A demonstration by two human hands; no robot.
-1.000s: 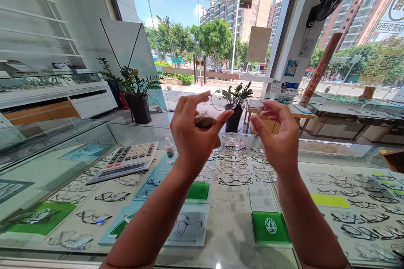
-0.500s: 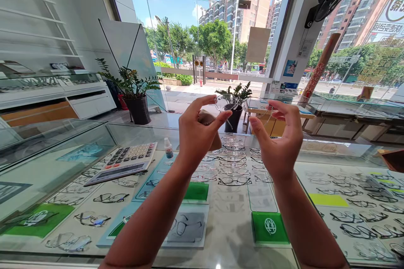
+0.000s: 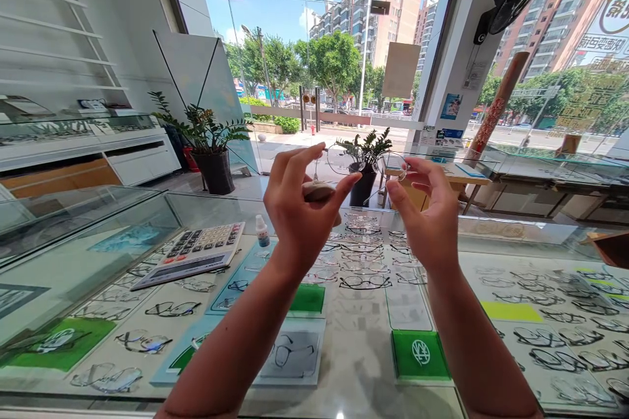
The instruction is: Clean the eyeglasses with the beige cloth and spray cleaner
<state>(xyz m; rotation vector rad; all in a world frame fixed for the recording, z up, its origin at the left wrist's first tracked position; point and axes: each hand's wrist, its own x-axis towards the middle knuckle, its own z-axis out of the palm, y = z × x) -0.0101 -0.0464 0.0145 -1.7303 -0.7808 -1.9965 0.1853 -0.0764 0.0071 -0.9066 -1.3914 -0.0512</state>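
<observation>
Up in front of me, above the glass counter, a thin-rimmed pair of glasses (image 3: 341,158) spans the space between my hands. My right hand (image 3: 430,222) pinches one side of the glasses near the hinge, thumb and fingers closed around it. A greyish-beige cloth (image 3: 319,192) is tucked in the fingers of my left hand (image 3: 299,203). The left index fingertip is at the other end of the frame, while the left thumb stands apart below the lens. Whether the left fingers press on the frame is hard to see.
Below lies a glass display counter (image 3: 363,366) with rows of glasses inside. A calculator (image 3: 196,249) and a small bottle (image 3: 262,232) stand on its left part. Green cards (image 3: 421,353) lie under the glass. Potted plants (image 3: 216,170) stand beyond.
Both hands have shifted slightly left with the glasses, which have turned so the lenses show more. The left thumb and index finger are farther apart, and the cloth shows more.
</observation>
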